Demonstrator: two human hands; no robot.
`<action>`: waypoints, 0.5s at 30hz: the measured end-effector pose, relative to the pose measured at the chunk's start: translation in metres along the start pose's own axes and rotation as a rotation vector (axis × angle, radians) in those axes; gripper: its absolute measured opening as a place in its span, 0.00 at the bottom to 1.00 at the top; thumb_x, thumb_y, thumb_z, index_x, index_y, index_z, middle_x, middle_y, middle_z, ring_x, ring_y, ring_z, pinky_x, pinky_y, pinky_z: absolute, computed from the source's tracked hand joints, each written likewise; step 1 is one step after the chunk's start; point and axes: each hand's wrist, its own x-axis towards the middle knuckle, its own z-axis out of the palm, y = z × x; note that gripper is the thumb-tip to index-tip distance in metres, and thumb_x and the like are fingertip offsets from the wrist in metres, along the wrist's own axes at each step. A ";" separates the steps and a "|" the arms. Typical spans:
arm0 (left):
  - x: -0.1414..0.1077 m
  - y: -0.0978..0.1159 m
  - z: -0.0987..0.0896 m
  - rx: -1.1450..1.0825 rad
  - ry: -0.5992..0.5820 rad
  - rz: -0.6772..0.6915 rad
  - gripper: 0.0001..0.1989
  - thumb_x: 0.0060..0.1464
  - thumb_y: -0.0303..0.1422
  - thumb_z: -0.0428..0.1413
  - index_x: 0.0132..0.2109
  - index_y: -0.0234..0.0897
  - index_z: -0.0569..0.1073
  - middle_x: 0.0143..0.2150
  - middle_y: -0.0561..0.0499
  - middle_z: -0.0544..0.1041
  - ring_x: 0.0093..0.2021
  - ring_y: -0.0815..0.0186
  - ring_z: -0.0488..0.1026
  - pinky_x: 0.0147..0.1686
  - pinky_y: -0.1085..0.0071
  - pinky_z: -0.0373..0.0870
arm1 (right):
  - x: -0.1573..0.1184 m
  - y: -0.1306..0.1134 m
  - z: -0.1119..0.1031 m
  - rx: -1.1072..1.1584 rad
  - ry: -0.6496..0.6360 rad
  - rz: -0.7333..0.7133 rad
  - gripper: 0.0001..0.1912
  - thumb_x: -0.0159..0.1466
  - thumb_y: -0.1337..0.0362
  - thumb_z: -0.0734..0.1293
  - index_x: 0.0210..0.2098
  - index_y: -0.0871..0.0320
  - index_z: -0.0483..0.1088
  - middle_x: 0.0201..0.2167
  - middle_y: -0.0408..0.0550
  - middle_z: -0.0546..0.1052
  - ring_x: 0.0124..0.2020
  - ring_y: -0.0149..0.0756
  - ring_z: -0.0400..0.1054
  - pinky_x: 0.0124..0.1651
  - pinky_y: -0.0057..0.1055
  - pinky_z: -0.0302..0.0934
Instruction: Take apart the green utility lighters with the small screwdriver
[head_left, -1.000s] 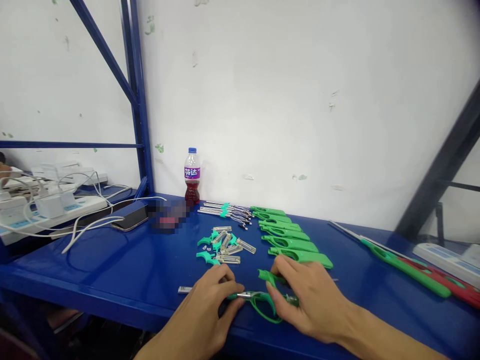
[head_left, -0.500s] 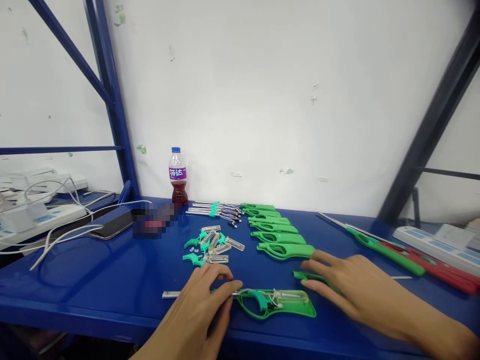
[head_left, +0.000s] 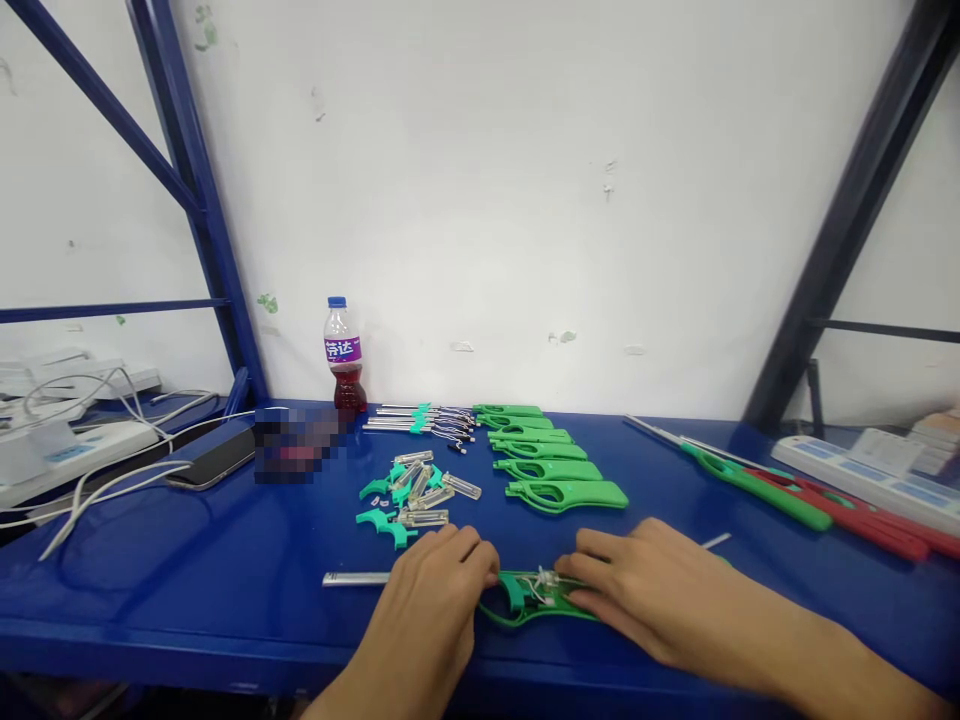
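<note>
A half-built long-necked gas lighter (head_left: 517, 610) lies on the blue table, its green handle shell open to show a teal trigger, thin wires and part of a clear fuel tank. My left hand (head_left: 442, 580) is closed around it where the metal tube (head_left: 356, 579) meets the shell. With bent fingers, my right hand (head_left: 637, 590) grips the handle's right end, covering most of the tank. Above the left hand lie teal triggers (head_left: 395, 528) and clear fuel tanks (head_left: 424, 517). Several green handle shells (head_left: 574, 495) are lined up beyond the right hand.
Metal tubes with wires (head_left: 420, 420) lie near the wall beside a drink bottle (head_left: 347, 360). A green lighter (head_left: 765, 485), red lighters (head_left: 862, 518) and a power strip (head_left: 862, 480) are at right. A phone (head_left: 214, 455) and white cables (head_left: 105, 480) lie left.
My right hand has moved left, from a green piece at the right onto the handle end of the lighter. My left hand stays at the tube joint, its fingers drawn closer together.
</note>
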 end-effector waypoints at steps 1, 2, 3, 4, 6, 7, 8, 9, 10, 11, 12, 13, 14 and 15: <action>-0.001 0.002 0.001 0.016 0.010 -0.002 0.15 0.64 0.16 0.48 0.39 0.39 0.74 0.36 0.50 0.78 0.36 0.58 0.76 0.37 0.63 0.69 | -0.001 0.000 0.002 -0.011 0.008 0.000 0.02 0.76 0.63 0.67 0.46 0.52 0.73 0.37 0.42 0.79 0.26 0.40 0.72 0.28 0.38 0.44; -0.003 0.003 0.001 0.031 0.021 -0.003 0.17 0.63 0.15 0.47 0.40 0.39 0.73 0.37 0.50 0.78 0.36 0.58 0.76 0.37 0.63 0.69 | -0.002 0.000 0.004 -0.014 0.012 0.002 0.02 0.76 0.63 0.67 0.47 0.52 0.72 0.37 0.42 0.79 0.26 0.40 0.73 0.28 0.38 0.44; -0.005 0.005 0.001 0.044 0.032 -0.003 0.18 0.62 0.14 0.45 0.41 0.39 0.73 0.37 0.49 0.78 0.35 0.58 0.76 0.36 0.63 0.69 | -0.003 0.000 0.005 -0.011 0.013 0.007 0.02 0.77 0.63 0.67 0.47 0.52 0.72 0.37 0.42 0.79 0.27 0.40 0.74 0.28 0.38 0.45; -0.006 0.006 0.001 0.054 0.040 0.000 0.19 0.61 0.13 0.45 0.41 0.39 0.73 0.38 0.49 0.78 0.35 0.58 0.76 0.36 0.64 0.69 | -0.003 -0.001 0.007 -0.004 0.014 0.012 0.02 0.77 0.63 0.67 0.47 0.51 0.72 0.38 0.41 0.79 0.28 0.41 0.75 0.29 0.38 0.45; -0.009 0.008 0.001 0.068 0.052 0.006 0.19 0.60 0.13 0.44 0.41 0.40 0.72 0.37 0.50 0.79 0.35 0.60 0.76 0.35 0.65 0.69 | -0.004 -0.001 0.010 0.006 0.016 0.022 0.02 0.77 0.62 0.66 0.48 0.51 0.71 0.39 0.41 0.79 0.30 0.41 0.76 0.29 0.39 0.48; -0.010 0.009 0.000 0.074 0.058 0.008 0.19 0.60 0.13 0.44 0.41 0.40 0.72 0.37 0.50 0.79 0.35 0.60 0.77 0.35 0.66 0.69 | -0.004 -0.001 0.011 0.007 0.022 0.024 0.02 0.77 0.62 0.66 0.48 0.51 0.71 0.40 0.41 0.79 0.30 0.42 0.77 0.29 0.39 0.49; -0.011 0.009 0.000 0.077 0.060 0.010 0.20 0.59 0.12 0.44 0.42 0.40 0.72 0.38 0.51 0.79 0.35 0.61 0.77 0.35 0.67 0.69 | -0.004 -0.001 0.012 0.003 0.030 0.026 0.03 0.77 0.62 0.66 0.49 0.51 0.71 0.40 0.42 0.79 0.31 0.42 0.77 0.29 0.39 0.49; -0.012 0.010 0.000 0.080 0.060 0.011 0.20 0.59 0.12 0.44 0.44 0.40 0.72 0.38 0.51 0.80 0.36 0.61 0.78 0.36 0.67 0.70 | -0.005 -0.002 0.013 -0.006 0.038 0.028 0.03 0.77 0.63 0.66 0.49 0.51 0.71 0.40 0.42 0.79 0.31 0.42 0.77 0.29 0.39 0.50; -0.012 0.010 0.000 0.083 0.061 0.011 0.21 0.59 0.12 0.45 0.45 0.41 0.72 0.38 0.51 0.80 0.36 0.61 0.78 0.37 0.67 0.70 | -0.005 -0.003 0.015 -0.017 0.047 0.032 0.04 0.77 0.63 0.66 0.50 0.51 0.71 0.40 0.42 0.79 0.30 0.42 0.77 0.29 0.39 0.50; -0.012 0.009 0.000 0.084 0.060 0.010 0.21 0.60 0.13 0.45 0.46 0.41 0.72 0.39 0.52 0.80 0.36 0.61 0.78 0.37 0.67 0.71 | -0.006 -0.004 0.016 -0.028 0.058 0.039 0.04 0.77 0.64 0.65 0.50 0.52 0.71 0.40 0.42 0.79 0.30 0.42 0.76 0.29 0.39 0.50; -0.012 0.009 0.000 0.087 0.061 0.008 0.20 0.61 0.14 0.45 0.46 0.42 0.72 0.38 0.52 0.80 0.36 0.61 0.78 0.37 0.67 0.70 | -0.007 -0.005 0.018 -0.036 0.069 0.047 0.05 0.77 0.64 0.65 0.51 0.52 0.71 0.40 0.43 0.79 0.29 0.42 0.76 0.29 0.39 0.50; -0.012 0.007 -0.001 0.092 0.066 0.001 0.18 0.63 0.15 0.45 0.45 0.42 0.72 0.38 0.52 0.80 0.35 0.61 0.78 0.37 0.67 0.70 | -0.008 -0.005 0.019 -0.038 0.080 0.055 0.05 0.78 0.64 0.64 0.51 0.52 0.71 0.40 0.43 0.79 0.29 0.42 0.76 0.28 0.39 0.50; -0.012 0.004 -0.002 0.101 0.075 -0.012 0.17 0.66 0.17 0.44 0.44 0.42 0.72 0.37 0.52 0.80 0.35 0.60 0.78 0.36 0.66 0.70 | -0.009 -0.006 0.021 -0.032 0.094 0.064 0.05 0.78 0.64 0.63 0.51 0.52 0.71 0.41 0.43 0.78 0.29 0.42 0.75 0.28 0.38 0.50; -0.011 0.001 -0.004 0.114 0.089 -0.032 0.16 0.68 0.19 0.44 0.43 0.42 0.73 0.37 0.51 0.79 0.35 0.60 0.77 0.37 0.65 0.70 | -0.010 -0.006 0.022 -0.022 0.109 0.071 0.06 0.79 0.63 0.63 0.51 0.52 0.71 0.41 0.43 0.78 0.29 0.41 0.75 0.28 0.38 0.50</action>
